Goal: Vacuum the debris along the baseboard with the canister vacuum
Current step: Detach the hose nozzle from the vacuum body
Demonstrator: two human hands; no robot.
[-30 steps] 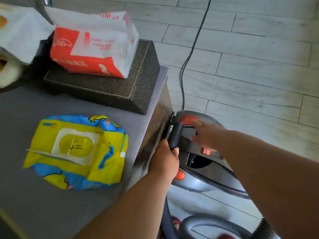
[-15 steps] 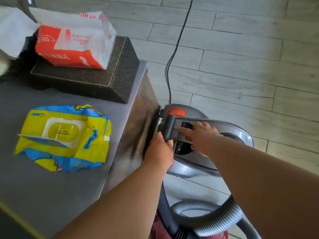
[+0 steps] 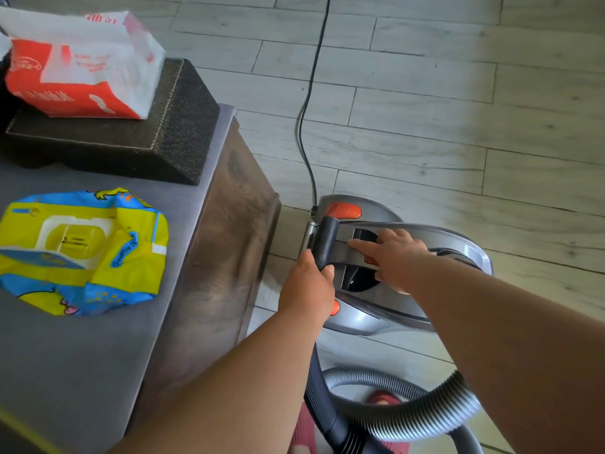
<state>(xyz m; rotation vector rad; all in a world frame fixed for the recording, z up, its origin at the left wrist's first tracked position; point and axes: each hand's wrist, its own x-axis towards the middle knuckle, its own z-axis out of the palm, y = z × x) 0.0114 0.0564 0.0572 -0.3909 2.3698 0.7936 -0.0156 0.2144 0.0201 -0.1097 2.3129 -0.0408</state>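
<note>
A grey canister vacuum (image 3: 455, 244) with orange buttons stands on the pale plank floor right beside a dark wooden cabinet. My left hand (image 3: 307, 286) grips its black carry handle (image 3: 327, 240) at the end nearest the cabinet. My right hand (image 3: 393, 260) rests on top of the vacuum's body with fingers spread over the dark control recess. The grey ribbed hose (image 3: 422, 417) curls across the floor below my arms. The vacuum's black power cord (image 3: 307, 103) runs away across the floor to the top of the view. No baseboard or debris is visible.
The cabinet (image 3: 226, 244) has a grey top holding a yellow-and-blue wipes pack (image 3: 85, 250), a dark textured box (image 3: 147, 132) and a red-and-white tissue pack (image 3: 82, 67). Red footwear (image 3: 383, 398) shows under the hose. Floor planks (image 3: 458, 93) stretch to the right and far side.
My right hand has slid from the rear orange button area onto the middle of the vacuum's top. The view has shifted, showing more of the vacuum and hose. My left hand keeps its grip on the handle.
</note>
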